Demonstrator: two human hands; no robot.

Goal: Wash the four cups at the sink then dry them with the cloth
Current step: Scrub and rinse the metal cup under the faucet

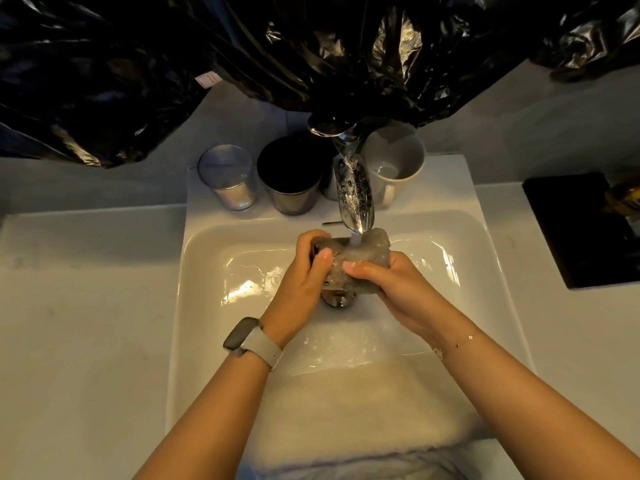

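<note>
Clear glass, beaded with water, fills both hands over a white glazed sink (194, 271): a person holds a textured glass cup (353, 261) on its side beneath the chrome tap (355, 192), whose stream lands on the cup's upper wall. The left hand (304, 282) wraps the cup's left end, fingers (311, 237) curled over the top and thumb pressed to the near side. The right hand (391, 285) clasps the right end, thumb laid flat along the glass. The cup hangs above the basin, over the metal drain (337, 301), which shows only in part below it.

On the sink's back ledge stand three more cups, upright. A smooth, clear glass tumbler (227, 176) is furthest left; just beside it is a dark cup with a brushed-metal wall (291, 178); to the right of the tap sits a white ceramic mug (394, 168) with its handle turned toward the basin.

A pale, soft cloth (363, 410) lies draped over the sink's near edge. The left wrist carries a smartwatch (242, 334) on a light rubbery strap; a fine chain bracelet (453, 344) circles the right wrist. Crinkled, glossy black plastic sheeting (242, 46) hangs across the wall above. On the pale tabletop (79, 323) to the right rests a flat black rectangular tray (571, 230). A small pale tag (206, 80) on the plastic bears marks too small to read.
</note>
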